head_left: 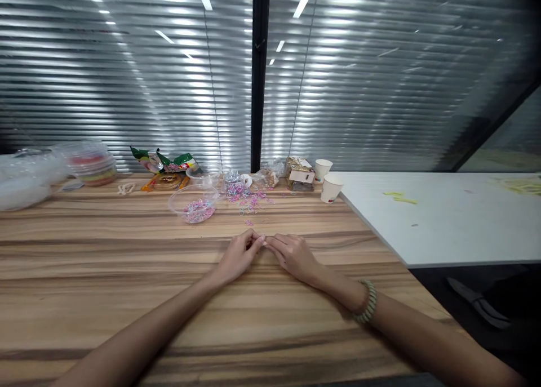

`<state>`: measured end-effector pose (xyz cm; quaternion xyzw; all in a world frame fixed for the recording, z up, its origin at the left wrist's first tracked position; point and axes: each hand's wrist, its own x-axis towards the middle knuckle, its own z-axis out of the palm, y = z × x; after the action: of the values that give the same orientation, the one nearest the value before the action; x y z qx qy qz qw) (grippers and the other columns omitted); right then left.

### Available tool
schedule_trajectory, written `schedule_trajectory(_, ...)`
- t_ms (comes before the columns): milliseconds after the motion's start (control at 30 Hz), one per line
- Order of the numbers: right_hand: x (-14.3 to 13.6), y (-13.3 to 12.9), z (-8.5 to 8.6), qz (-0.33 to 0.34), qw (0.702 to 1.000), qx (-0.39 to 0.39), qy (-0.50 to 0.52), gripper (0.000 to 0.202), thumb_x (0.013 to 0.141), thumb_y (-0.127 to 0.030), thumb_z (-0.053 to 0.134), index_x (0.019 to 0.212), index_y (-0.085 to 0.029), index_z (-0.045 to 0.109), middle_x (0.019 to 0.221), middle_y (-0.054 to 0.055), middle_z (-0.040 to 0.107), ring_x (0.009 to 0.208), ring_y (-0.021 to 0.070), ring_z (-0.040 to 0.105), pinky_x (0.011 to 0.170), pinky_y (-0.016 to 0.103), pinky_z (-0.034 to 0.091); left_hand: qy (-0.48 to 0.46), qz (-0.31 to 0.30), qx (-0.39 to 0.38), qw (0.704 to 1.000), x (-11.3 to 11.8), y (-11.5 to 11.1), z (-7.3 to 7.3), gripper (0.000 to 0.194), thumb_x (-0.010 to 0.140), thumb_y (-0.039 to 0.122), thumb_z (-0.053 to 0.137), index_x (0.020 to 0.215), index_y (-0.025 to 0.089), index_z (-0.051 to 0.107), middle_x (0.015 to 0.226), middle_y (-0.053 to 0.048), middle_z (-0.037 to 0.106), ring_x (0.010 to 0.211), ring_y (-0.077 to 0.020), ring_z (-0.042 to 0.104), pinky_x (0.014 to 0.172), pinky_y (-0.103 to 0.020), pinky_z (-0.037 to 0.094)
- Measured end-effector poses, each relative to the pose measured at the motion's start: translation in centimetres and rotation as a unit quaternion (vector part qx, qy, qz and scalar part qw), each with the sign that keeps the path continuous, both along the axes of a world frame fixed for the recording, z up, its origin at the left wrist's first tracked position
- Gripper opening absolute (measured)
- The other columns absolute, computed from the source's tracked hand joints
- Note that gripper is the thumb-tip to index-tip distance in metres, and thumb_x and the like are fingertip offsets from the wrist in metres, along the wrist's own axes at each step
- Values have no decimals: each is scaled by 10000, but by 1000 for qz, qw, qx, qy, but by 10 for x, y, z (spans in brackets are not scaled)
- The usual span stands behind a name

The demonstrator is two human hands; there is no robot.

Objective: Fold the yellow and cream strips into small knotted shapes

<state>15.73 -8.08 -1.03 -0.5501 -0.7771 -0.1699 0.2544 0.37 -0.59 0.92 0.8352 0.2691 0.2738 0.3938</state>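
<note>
My left hand [242, 254] and my right hand [296, 256] meet at the fingertips over the middle of the wooden table [177, 319]. The fingers of both are closed in a pinch; whatever they hold is too small to make out. A coiled greenish band [371, 301] circles my right wrist. Just beyond the hands lie a few small pink pieces [249, 222]. Farther back, a clear round bowl [173, 203] holds small pink and purple pieces [198, 210], and a loose pile of similar pieces [252, 201] is spread to its right.
Two paper cups [332, 188] [323, 170] stand at the back right beside a small box [301, 176]. Snack packets [167, 163], stacked clear tubs [91, 164] and plastic bags [25, 178] line the back left. A white table [439, 223] with yellow strips [399, 198] adjoins on the right.
</note>
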Motion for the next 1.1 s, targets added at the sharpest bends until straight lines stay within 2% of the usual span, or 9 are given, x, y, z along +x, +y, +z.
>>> schedule_trajectory(267, 0, 0, -1, 5, 1000, 13, -5, 137, 837, -156, 465, 905, -170, 583, 821, 44, 635, 706, 144, 566, 621, 246, 390, 23, 1, -2, 1000, -1, -1, 5, 312, 824, 383, 372, 632, 160, 477, 533, 21, 483, 537, -111, 440, 517, -217, 331)
schedule_trajectory(533, -1, 0, 1, -5, 1000, 7, -5, 132, 841, -160, 458, 886, -173, 581, 774, 36, 621, 681, 138, 558, 603, 245, 379, 9, -8, -24, 1000, -1, 2, 1, 322, 829, 384, 360, 639, 161, 491, 540, 15, 501, 543, -115, 461, 531, -220, 351)
schedule_trajectory(700, -1, 0, 1, -2, 1000, 8, -5, 131, 841, -155, 455, 855, -169, 585, 753, 33, 619, 667, 139, 552, 595, 243, 381, 27, -9, -4, 1000, 0, 3, 0, 315, 831, 379, 360, 632, 162, 472, 515, 27, 477, 525, -111, 438, 524, -219, 326)
schedule_trajectory(1100, 0, 0, 0, 5, 1000, 8, 2, 150, 846, -162, 456, 925, -176, 584, 816, 39, 637, 695, 141, 569, 611, 243, 392, 44, -22, 56, 997, 0, 1, 2, 316, 852, 359, 320, 628, 174, 443, 555, 19, 477, 564, -126, 442, 561, -240, 304)
